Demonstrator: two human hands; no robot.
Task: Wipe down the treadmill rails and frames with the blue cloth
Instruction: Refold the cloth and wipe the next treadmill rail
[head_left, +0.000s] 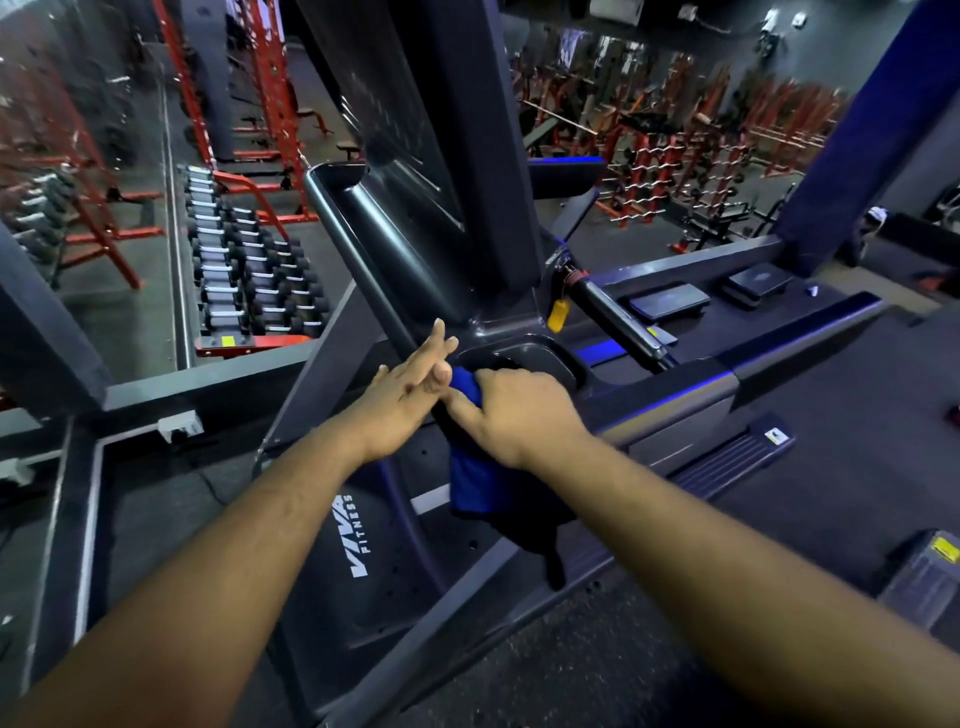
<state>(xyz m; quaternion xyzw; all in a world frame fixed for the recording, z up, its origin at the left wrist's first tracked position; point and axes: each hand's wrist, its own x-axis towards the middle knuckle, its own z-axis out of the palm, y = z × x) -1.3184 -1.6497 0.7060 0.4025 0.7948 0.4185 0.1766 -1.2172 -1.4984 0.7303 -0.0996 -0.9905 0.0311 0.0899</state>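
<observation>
The dark grey treadmill frame (332, 395) fills the middle of the head view, with a console upright (441, 208) rising from it and a recessed tray (540, 358) at the upright's base. My right hand (511, 410) is closed on the blue cloth (478, 478) at the tray's near rim; most of the cloth hangs down below the hand. My left hand (410, 379) lies beside it on the frame, fingers stretched out flat, fingertips touching the cloth's top edge.
A dumbbell rack (244, 270) and red racks (249, 104) stand on the floor to the left below. A yellow safety clip (557, 315) hangs by the crossbar (618, 317). A blue pillar (857, 135) rises at the right. The treadmill belt (857, 441) is right of my arm.
</observation>
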